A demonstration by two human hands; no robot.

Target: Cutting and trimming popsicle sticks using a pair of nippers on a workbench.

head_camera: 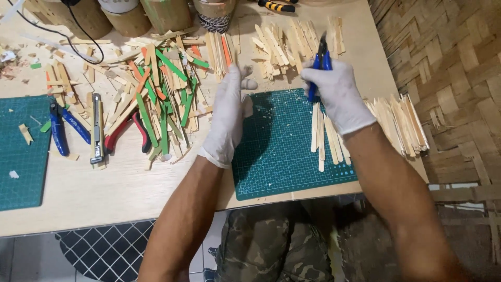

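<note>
On the green mat (282, 156) near the table's (104, 193) front edge, both gloved hands work with wood sticks. The right hand (336, 94) is closed tight around blue cutters (319, 65), tips pointing to the far edge. The left hand (229, 117) lies mostly flat with fingers straight, reaching toward the sticks; I cannot tell if it grips one. A few trimmed sticks (326, 138) lie in a row on the mat under the right hand, so some look done. A big mixed pile (156, 99) waits to the left, so lots seems left. More sticks (402, 122) crowd the right edge. Bare mat lies between the hands.
</note>
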